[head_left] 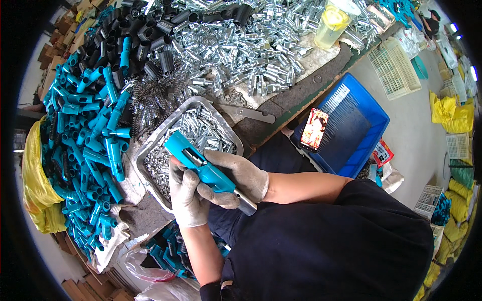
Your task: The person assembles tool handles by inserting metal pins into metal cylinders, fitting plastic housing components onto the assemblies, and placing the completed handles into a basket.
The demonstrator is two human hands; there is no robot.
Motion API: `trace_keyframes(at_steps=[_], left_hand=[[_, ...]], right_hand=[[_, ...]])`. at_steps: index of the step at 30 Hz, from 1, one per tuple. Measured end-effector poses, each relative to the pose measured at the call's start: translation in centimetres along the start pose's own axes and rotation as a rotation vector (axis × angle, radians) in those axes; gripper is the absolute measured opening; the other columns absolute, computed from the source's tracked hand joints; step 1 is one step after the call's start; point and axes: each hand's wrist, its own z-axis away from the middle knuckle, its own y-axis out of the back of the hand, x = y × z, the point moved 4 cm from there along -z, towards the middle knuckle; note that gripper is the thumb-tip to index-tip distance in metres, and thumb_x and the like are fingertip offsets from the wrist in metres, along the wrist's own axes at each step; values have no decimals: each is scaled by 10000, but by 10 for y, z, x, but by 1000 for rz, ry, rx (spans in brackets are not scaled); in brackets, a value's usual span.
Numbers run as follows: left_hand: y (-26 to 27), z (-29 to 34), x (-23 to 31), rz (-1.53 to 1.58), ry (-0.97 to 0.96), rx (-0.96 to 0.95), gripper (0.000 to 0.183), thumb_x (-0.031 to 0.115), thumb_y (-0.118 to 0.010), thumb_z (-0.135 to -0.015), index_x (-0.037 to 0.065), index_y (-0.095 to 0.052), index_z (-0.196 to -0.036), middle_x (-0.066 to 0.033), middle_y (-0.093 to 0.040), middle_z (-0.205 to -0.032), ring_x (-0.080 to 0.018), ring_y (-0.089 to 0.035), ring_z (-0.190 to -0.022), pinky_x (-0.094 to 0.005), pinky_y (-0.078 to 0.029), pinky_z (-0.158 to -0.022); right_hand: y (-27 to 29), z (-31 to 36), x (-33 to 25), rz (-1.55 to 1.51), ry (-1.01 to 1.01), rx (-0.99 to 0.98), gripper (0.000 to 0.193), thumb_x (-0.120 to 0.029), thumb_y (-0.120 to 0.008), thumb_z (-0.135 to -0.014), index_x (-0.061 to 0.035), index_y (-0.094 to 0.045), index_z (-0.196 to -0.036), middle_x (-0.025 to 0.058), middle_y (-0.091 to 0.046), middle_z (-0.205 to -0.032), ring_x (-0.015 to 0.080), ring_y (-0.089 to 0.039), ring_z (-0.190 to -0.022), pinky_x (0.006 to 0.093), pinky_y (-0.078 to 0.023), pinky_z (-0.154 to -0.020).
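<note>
Both my hands wear pale work gloves and hold one teal plastic tool housing (pixel 216 177) over the table's near edge. A dark slot with a metal piece shows in its side, and a silver metal tube (pixel 246 204) sticks out of its lower right end. My left hand (pixel 188 200) is closed around its near side. Across its upper right side lies my right hand (pixel 243 175), its fingers curled on it. Right behind the hands is a metal tray (pixel 232 131) of small silver pins and tiny metal parts; the hands hide part of it.
Teal housings (pixel 90 135) are heaped on the left, with black sleeves (pixel 150 37), springs (pixel 155 98) and silver metal fittings (pixel 241 55) behind. A flat metal bar (pixel 256 115) lies beside the tray. Right of the table, a phone (pixel 315 130) rests on a blue crate (pixel 374 128).
</note>
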Motion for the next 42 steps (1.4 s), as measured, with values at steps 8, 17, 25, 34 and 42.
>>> trace_keyframes(at_steps=[8,17,25,34,42], left_hand=[[4,2,-2,99,74,-18,600,294,-829,-783,77,-496,-1232,-26,-617,-1047,-158,-617,-950,-309,-508,-862],[0,2,8,-57,-84,99,450,282,-735,-882,60,-495,-1191,-26,-596,-794,-121,-500,-482,-218,-438,-495],[-29,32,3,-1052,-305,-42,446,431,-456,-1006,-4,-556,-1020,-131,-584,-740,-198,-567,-646,-343,-458,-625],[-38,37,-25,-229,296,-297,562,593,-421,-984,44,-522,-914,-28,-521,-710,-102,-446,-573,-247,-371,-533],[-39,1,32,-630,-63,-118,366,200,-618,-930,-37,-556,-1201,-64,-606,-947,-116,-551,-825,-263,-459,-694]], right_hand=[[6,1,2,58,-1,-11,476,-535,-380,-1007,-117,-584,-1110,109,-604,-708,129,-457,-399,247,-341,-343],[9,0,5,23,-30,-65,505,-551,-388,-998,-108,-579,-1151,113,-597,-720,134,-465,-406,247,-348,-343],[-1,-4,-36,662,569,112,452,-433,-590,-946,-4,-602,-1086,59,-646,-889,98,-593,-771,256,-485,-701],[-8,9,-39,370,489,157,505,-399,-656,-922,-12,-528,-1219,100,-612,-1065,162,-613,-950,300,-491,-855],[5,18,-43,481,235,65,478,-355,-619,-944,11,-488,-1222,83,-616,-927,135,-612,-586,253,-497,-487]])
